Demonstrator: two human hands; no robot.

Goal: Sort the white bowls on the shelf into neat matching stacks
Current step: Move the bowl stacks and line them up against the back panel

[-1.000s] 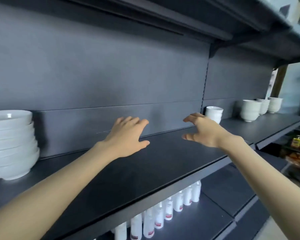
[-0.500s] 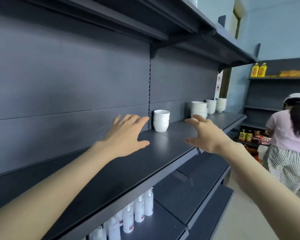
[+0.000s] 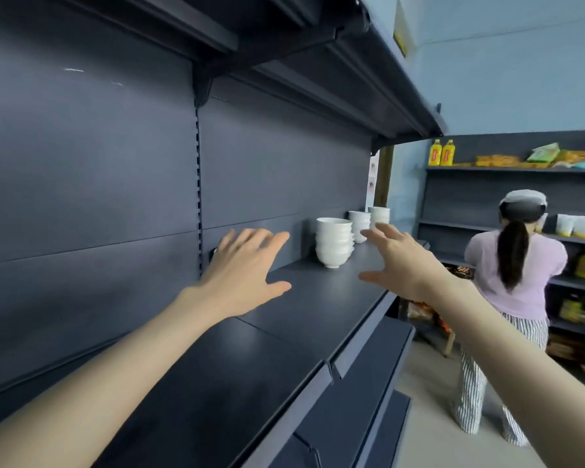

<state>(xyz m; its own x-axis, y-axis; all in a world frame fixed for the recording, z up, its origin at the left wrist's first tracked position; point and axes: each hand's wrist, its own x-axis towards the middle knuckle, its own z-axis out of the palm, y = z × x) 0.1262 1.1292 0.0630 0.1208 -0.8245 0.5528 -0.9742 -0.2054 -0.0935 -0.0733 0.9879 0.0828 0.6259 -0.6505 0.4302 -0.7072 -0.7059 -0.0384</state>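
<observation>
A stack of several small white bowls [image 3: 334, 241] stands on the dark shelf [image 3: 237, 376], ahead of both hands. Two more white bowl stacks, one [image 3: 359, 224] and another [image 3: 379, 216], stand farther along the same shelf. My left hand [image 3: 242, 271] hovers over the shelf with fingers spread and straight, holding nothing, left of the nearest stack. My right hand [image 3: 397, 261] reaches forward with fingers spread, empty, just right of that stack and partly in front of the farther stacks.
A shelf board [image 3: 335, 69] overhangs above the hands. Lower shelf boards [image 3: 368, 393] jut out below. A person in a lilac top [image 3: 514, 282] stands in the aisle at the right, facing shelves of bottles and packets [image 3: 520, 160].
The view has swung right along the shelf. The big bowl stack at the left and the bottles below have left the frame. The small bowl stacks are nearer. Both hands stay spread and empty.
</observation>
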